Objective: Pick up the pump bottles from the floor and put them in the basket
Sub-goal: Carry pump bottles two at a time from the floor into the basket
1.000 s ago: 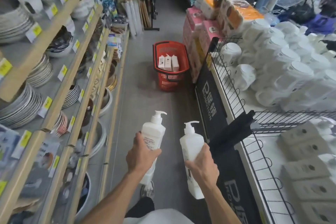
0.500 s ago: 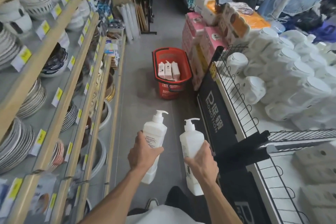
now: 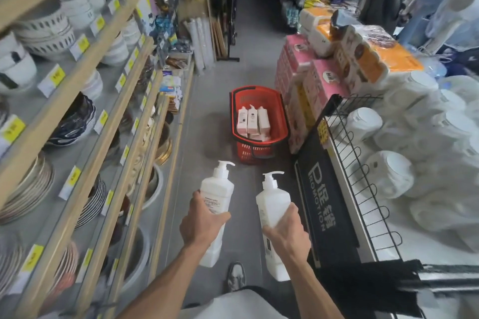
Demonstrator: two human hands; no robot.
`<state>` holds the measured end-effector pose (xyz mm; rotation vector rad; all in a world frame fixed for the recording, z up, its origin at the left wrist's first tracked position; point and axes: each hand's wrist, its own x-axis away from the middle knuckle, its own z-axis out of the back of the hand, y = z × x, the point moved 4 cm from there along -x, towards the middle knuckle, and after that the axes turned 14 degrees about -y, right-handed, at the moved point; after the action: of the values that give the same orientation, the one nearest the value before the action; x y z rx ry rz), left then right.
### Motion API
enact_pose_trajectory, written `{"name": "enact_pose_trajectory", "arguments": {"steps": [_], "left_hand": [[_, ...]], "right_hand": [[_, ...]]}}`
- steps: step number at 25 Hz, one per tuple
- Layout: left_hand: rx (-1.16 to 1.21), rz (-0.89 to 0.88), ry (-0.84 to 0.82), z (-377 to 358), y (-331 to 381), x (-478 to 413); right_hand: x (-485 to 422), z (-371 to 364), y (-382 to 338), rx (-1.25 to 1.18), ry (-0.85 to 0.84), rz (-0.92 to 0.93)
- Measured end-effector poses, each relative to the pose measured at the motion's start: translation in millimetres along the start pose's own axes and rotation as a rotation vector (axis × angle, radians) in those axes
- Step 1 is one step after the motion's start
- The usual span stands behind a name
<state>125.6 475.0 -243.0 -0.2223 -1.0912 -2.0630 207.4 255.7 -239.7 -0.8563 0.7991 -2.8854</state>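
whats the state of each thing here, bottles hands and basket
left white plastic pump bottle, roughly upright, held off the floor
right white plastic pump bottle, roughly upright, held off the floor
left hand, gripping the left bottle's body
right hand, gripping the right bottle's body
red plastic shopping basket, on the floor ahead
pale bottles, lying side by side in the basket

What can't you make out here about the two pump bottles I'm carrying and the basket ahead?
Head view only.
- Left pump bottle: label print too small, middle covered by left hand.
- Right pump bottle: middle covered by right hand.
- Red basket: bottom hidden by the white bottles inside.
- Shelf price tags: blurred, unreadable.
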Motion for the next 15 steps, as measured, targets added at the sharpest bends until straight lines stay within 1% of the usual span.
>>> {"name": "enact_pose_trajectory", "arguments": {"steps": [3, 7, 15], "left_hand": [[0.009, 0.029, 0.015, 7, 20, -39], [-0.008, 0.050, 0.004, 20, 46, -90], [-0.084, 0.015, -0.086, 56, 82, -219]], "right_hand": [[-42, 13, -25, 0.017, -0.027, 0.027], [-90, 24, -57, 0.007, -0.009, 0.029], [-182, 19, -136, -0.057, 0.017, -0.065]]}}
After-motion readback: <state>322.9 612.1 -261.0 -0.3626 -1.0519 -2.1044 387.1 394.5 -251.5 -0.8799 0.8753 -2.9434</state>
